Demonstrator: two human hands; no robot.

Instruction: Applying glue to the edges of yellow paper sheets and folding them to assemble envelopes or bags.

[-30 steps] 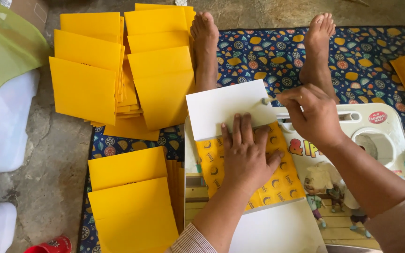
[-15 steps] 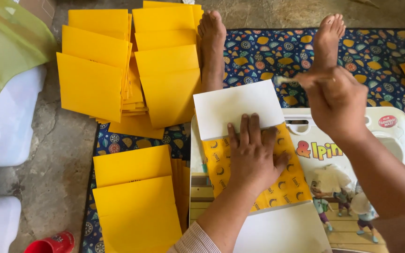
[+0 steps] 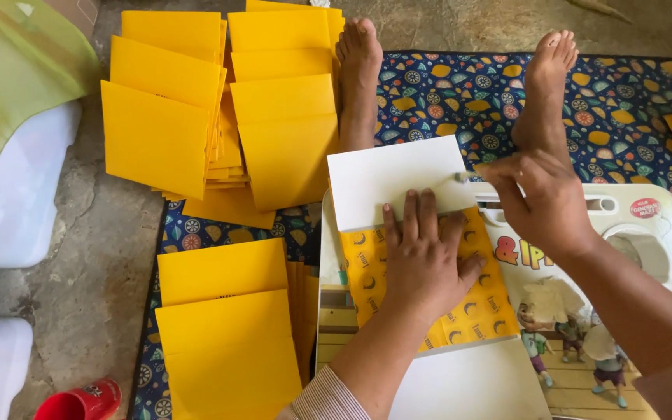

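A patterned floor mat [image 3: 631, 85], dark blue with fruit-slice prints, is lying across the concrete floor, and the person's two bare feet are resting on it near the top of the view. Stacks of plain yellow envelopes [image 3: 219, 117] are fanning out over the mat's upper left edge, while a second pile of yellow envelopes [image 3: 227, 334] is sitting lower down, just beside the small lap table [image 3: 655, 233] with cartoon pictures on its top. To the far left, a white plastic tub [image 3: 21, 202] is standing under a green cloth [image 3: 17, 70], and a red cup [image 3: 79, 403] is lying on the floor near the bottom edge. On the lap table, a yellow printed sheet [image 3: 460, 311] is lying flat, its white flap [image 3: 390, 179] folded up and pointing toward the feet; a white card [image 3: 468, 381] is lying just below it. The left hand [image 3: 425, 260] is pressing down on the sheet, palm flat and fingers spread straight, with the fingertips reaching the fold line where yellow meets white. The right hand [image 3: 542, 198] is hovering at the flap's right edge, fingers curled loosely inward, and is pinching a small grey object [image 3: 463, 176] at its fingertips; what that object is cannot be told.
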